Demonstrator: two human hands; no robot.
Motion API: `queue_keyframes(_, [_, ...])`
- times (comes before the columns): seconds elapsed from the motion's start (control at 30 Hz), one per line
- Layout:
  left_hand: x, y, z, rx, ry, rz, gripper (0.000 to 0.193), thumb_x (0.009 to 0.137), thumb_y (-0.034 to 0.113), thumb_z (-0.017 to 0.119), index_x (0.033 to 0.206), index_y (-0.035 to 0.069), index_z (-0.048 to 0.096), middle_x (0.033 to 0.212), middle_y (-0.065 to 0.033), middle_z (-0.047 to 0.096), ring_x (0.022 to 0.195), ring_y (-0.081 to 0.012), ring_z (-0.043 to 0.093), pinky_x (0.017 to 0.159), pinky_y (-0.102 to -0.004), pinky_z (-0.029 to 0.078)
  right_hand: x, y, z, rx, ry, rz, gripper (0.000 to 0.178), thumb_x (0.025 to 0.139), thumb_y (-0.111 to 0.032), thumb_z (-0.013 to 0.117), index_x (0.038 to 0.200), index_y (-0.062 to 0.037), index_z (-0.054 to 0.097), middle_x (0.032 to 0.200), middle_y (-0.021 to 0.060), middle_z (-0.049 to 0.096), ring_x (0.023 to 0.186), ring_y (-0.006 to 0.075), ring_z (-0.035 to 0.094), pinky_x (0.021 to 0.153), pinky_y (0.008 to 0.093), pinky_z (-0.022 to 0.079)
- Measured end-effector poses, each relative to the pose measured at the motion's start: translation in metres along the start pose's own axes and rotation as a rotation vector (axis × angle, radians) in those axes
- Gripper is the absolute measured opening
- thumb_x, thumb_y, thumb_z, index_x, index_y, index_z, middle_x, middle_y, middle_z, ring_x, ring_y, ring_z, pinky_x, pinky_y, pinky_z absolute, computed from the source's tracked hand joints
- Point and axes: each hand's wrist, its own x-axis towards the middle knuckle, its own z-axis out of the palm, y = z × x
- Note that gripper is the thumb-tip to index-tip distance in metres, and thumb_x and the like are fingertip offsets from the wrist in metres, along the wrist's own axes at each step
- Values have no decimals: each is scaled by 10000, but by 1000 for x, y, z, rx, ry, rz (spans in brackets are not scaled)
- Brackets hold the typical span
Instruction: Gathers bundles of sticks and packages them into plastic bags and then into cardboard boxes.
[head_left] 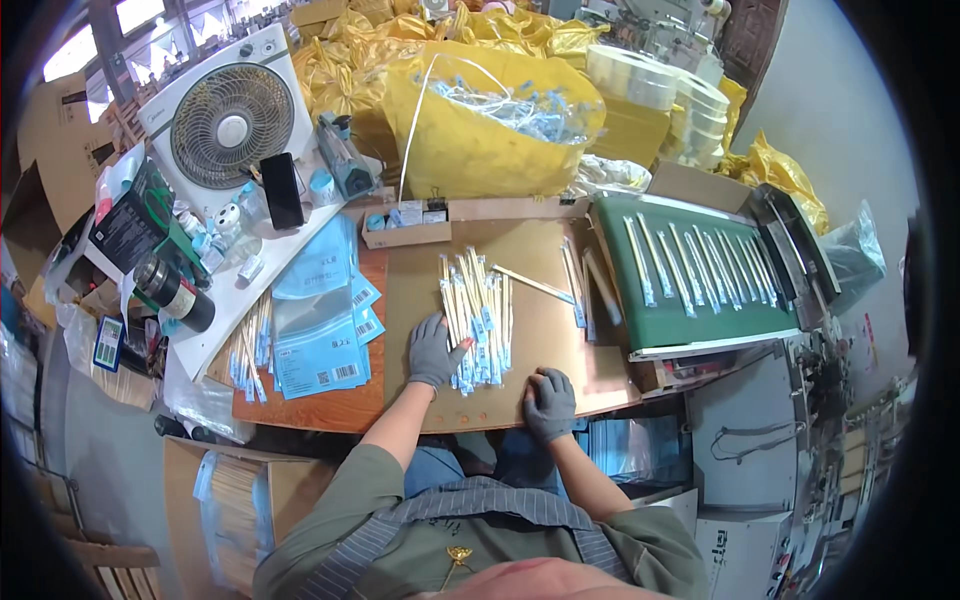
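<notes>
A pile of wrapped chopsticks [481,315], pale with blue-printed ends, lies on the brown board [420,260] in the middle of the table. My left hand [433,352], in a grey glove, rests against the pile's left side with its fingers stretched and thumb apart. At the board's front edge is my right hand [549,404], gloved the same way, its fingers curled in and nothing visible in them. It sits apart from the pile. One wrapped chopstick packet [533,284] lies slanted to the right of the pile, near a few upright ones.
A green conveyor belt [700,270] at the right carries a row of packets. Blue printed bags [318,330] lie at the left. Behind stand a small carton [408,232], a yellow sack [495,130] and a fan [232,128]. A dark bottle [175,292] stands on the white side shelf.
</notes>
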Motion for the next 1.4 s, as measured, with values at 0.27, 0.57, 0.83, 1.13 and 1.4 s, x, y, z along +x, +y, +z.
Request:
queue_keyframes(0.27, [2, 0, 1, -2, 12, 3, 561, 825, 416, 635, 1209, 24, 520, 1184, -175, 538, 1100, -359, 497, 970, -437, 373, 2, 1, 1, 10, -4, -7, 191, 761, -114, 614, 946, -69, 599, 1018, 127, 592, 1000, 322, 554, 889, 409, 443])
queue_keyframes(0.57, [2, 0, 0, -11, 8, -9, 567, 829, 416, 628, 1219, 21, 511, 1192, -179, 534, 1112, -360, 492, 983, -440, 366, 4, -2, 1, -4, 1, -6, 189, 761, -114, 613, 944, -67, 602, 1018, 126, 594, 1001, 320, 555, 888, 407, 442])
queue_keyframes(0.83, [-4, 0, 1, -1, -9, -1, 582, 838, 446, 603, 1234, 31, 504, 1205, -175, 531, 1112, -357, 494, 982, -437, 363, -4, -3, -2, -4, -1, 0, 191, 759, -109, 617, 946, -73, 603, 1023, 122, 598, 1002, 319, 558, 891, 408, 441])
queue_keyframes(1.13, [11, 1, -10, -5, -109, -68, 602, 812, 473, 621, 1194, 19, 521, 1207, -179, 527, 1109, -348, 490, 948, -447, 368, 52, -3, 21, 157, 182, 104, 237, 805, -153, 632, 1020, -58, 600, 1074, 167, 596, 1020, 355, 556, 893, 422, 448])
queue_keyframes(1.4, [6, 5, -5, 43, -66, -20, 618, 831, 475, 612, 1234, 15, 522, 1220, -169, 534, 1137, -340, 492, 983, -428, 367, 174, 36, 59, -209, -245, 329, 511, 758, -450, 647, 1095, -74, 570, 1148, 167, 566, 1080, 338, 527, 908, 414, 426])
